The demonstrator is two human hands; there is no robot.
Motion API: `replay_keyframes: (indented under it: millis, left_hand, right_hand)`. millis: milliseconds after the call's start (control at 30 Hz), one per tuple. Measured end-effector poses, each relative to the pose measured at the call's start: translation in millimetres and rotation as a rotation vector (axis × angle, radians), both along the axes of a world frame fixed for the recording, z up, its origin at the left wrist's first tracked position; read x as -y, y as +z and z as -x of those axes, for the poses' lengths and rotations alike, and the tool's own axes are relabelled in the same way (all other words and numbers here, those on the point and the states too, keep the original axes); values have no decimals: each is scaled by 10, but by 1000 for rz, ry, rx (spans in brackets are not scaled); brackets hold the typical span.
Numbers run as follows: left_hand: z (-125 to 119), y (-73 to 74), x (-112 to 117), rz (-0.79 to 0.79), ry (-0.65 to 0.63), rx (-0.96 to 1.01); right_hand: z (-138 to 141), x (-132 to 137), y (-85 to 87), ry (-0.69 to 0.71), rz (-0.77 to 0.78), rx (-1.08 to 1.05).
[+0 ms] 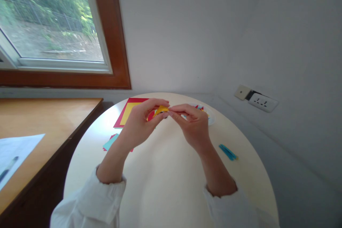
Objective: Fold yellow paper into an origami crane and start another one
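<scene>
A small piece of folded yellow paper point(161, 109) is held up above the round table between both hands. My left hand point(141, 119) pinches it with thumb and fingers from the left. From the right, the thumb and forefinger of my right hand point(192, 123) close on its right corner. Behind my left hand lies a stack of red and yellow paper sheets point(122, 114), partly covered by it. Small red and light-blue paper pieces point(110, 142) lie beside my left wrist. Past my right hand stands a clear dish point(211, 117) with small coloured pieces in it.
The white round table point(165, 185) stands against the wall. A blue folded strip bundle point(228, 152) lies at its right side. To the left, a wooden desk point(53, 114) carries a paper sheet point(24, 149) and a pen point(9, 168). A power socket point(263, 102) is on the right wall.
</scene>
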State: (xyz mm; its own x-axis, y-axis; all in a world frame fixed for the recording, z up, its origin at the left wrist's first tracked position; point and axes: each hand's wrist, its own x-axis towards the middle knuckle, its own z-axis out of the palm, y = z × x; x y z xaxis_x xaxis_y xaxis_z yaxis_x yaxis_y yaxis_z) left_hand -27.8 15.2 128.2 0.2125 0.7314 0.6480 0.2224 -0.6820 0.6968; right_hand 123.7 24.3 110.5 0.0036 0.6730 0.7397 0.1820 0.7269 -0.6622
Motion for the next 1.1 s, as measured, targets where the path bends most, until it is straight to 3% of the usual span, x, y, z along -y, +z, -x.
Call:
replay_keyframes:
  millis: [300, 733, 1100]
  left_hand:
    - [4, 4, 17, 41, -8, 152]
    - [-57, 17, -2, 19, -68, 170]
    - [-119, -30, -7, -33, 6, 267]
  right_hand:
    - [1, 11, -7, 81, 15, -65]
    - [73, 23, -26, 62, 1, -101]
    - [171, 54, 21, 87, 115, -251]
